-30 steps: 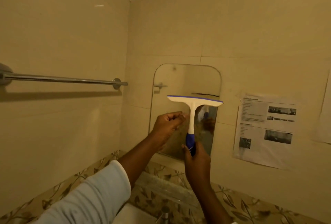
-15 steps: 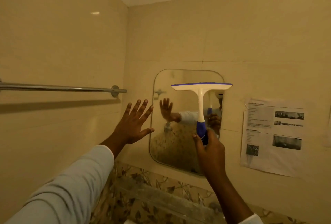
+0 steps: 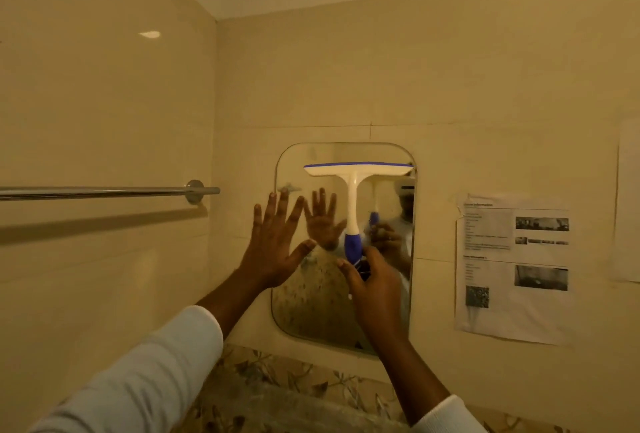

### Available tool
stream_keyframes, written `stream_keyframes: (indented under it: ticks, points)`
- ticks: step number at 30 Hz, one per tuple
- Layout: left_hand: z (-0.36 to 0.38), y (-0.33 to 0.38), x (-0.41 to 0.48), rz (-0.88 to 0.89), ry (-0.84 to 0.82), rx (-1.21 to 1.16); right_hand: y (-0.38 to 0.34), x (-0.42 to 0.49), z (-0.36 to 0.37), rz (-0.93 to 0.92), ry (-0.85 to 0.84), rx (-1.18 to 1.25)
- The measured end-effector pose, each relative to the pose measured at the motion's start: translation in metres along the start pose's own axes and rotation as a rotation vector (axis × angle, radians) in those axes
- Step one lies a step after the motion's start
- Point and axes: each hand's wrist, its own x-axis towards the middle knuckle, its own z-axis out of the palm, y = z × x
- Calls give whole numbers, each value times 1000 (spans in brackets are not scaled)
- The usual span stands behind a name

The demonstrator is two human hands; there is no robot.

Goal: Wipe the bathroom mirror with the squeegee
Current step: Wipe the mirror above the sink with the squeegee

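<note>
Squeegee [image 3: 353, 204] sits higher on mirror [image 3: 311, 311], left hand [image 3: 273, 252] now nearer.

You face glossy tiles [image 3: 104, 103], a polished metal rail [image 3: 104, 192] at left, the smooth reflective glass mirror [image 3: 294, 311], what looks like a smooth plastic squeegee [image 3: 354, 204], matt, crinkled paper [image 3: 502, 314] at right, and a soft cloth sleeve [image 3: 149, 380] lower left.
</note>
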Motion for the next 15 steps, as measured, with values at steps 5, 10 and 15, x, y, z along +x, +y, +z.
stream_keyframes:
  ticks: [5,10,15]
  points:
    - [-11,85,13,25,103,-318,-9,11,19,9,1,33]
    - [-19,126,9,-481,0,-1006,-13,17,19,-5,17,129]
    - [-17,113,7,-452,24,-1015,-4,31,5,-119,-165,-89]
